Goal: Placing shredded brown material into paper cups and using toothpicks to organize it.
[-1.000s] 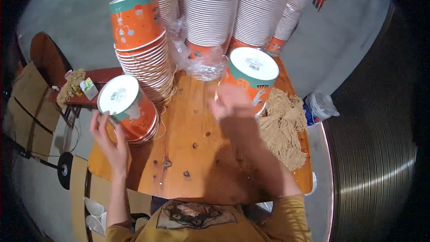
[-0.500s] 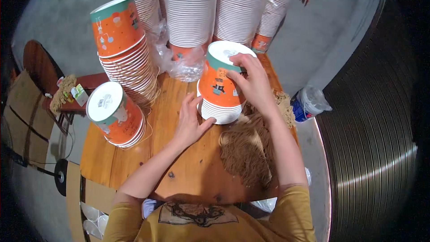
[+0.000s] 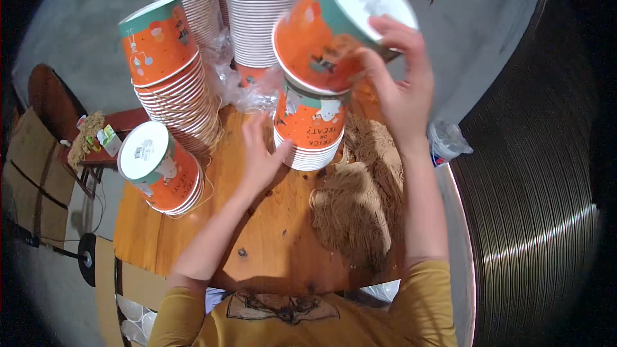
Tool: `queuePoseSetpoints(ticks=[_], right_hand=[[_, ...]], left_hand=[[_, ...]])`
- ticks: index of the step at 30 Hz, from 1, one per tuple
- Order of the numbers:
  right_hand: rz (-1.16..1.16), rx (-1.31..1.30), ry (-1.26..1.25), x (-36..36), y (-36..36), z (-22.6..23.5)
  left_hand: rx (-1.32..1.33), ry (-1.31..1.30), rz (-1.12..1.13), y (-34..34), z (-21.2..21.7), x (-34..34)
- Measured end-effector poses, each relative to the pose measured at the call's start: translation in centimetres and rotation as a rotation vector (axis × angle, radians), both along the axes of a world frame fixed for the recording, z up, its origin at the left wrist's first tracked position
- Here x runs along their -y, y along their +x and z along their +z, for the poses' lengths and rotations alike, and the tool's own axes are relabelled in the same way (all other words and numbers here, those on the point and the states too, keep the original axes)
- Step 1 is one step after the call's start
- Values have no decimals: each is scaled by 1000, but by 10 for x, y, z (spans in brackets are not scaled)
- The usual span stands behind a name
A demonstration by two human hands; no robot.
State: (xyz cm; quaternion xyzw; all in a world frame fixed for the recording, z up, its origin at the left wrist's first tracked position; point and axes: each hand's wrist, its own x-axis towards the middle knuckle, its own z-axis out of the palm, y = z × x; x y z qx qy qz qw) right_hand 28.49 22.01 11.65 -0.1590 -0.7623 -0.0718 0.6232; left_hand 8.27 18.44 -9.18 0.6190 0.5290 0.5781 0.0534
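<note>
Paper cup, orange with a teal band and a white base, is up off the worktop at about one o'clock, tipped mouth-down toward the person; the right hand is clasped around its base end, fingers curled over the white rim; it looks light, thin-walled and easy to crush, so a gentle hold near the stiffer rolled rim or the base seems safer than squeezing the middle; the printed coat may be a little slick.

Nearest the body, a heap of tan string lies at four o'clock on the wooden top, loose and likely to snag; the left hand is spread flat, gripping nothing, fingertips touching the foot of a short stack of upturned cups just under the raised cup; that stack could tip if nudged.

At nine o'clock another short stack sits near the worktop's left edge; beyond it at eleven o'clock a tall leaning stack; farthest, at twelve, white-rimmed columns with clear plastic wrap at their foot; open room lies mostly in the middle of the worktop and above it; its right edge is close by the string.
</note>
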Motion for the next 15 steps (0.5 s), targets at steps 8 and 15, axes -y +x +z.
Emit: queuePoseSetpoints(ticks=[8, 15], right_hand=[[470, -141, -457, 69, 12, -81], [-72, 604, -678, 38, 48, -185]], left_hand=[[421, 62, -439, 4, 111, 131], [-513, -334, -202, -28, 103, 165]])
